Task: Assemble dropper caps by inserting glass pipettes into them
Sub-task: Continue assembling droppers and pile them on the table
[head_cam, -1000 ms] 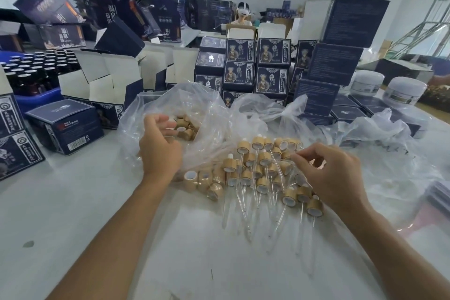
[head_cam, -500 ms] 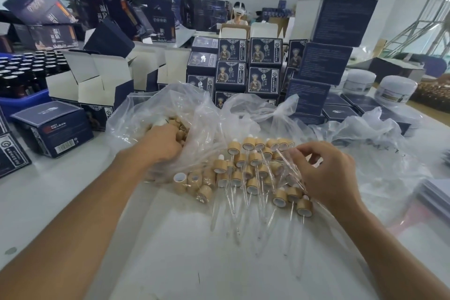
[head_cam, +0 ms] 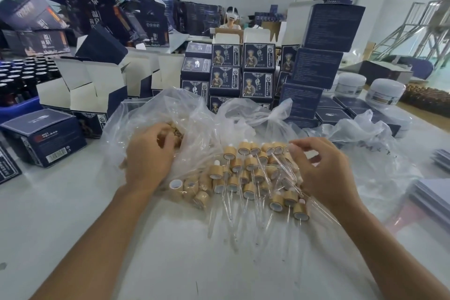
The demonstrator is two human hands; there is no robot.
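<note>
On the left I see my left hand [head_cam: 148, 153] inside the clear plastic bag [head_cam: 194, 114], fingers curled among the loose wooden caps [head_cam: 176, 130]; whether they grip one I cannot tell. In the middle, assembled dropper caps [head_cam: 250, 165] with glass pipettes [head_cam: 246, 204] lie heaped on the white table [head_cam: 73, 202]. At the right, my right hand [head_cam: 323, 173] hovers over the heap's right side, fingers loosely curled, thumb and forefinger close together.

White bench [head_cam: 60, 214]. Dark blue printed boxes [head_cam: 243, 68] stacked at centre back, taller plain-sided blue box stack [head_cam: 316, 68] just right. Open white-flapped cartons [head_cam: 97, 85] at left. Dark bottles in blue tray [head_cam: 17, 85] far left. White jars [head_cam: 384, 91] at right. Person with headset [head_cam: 232, 18] at the back.
</note>
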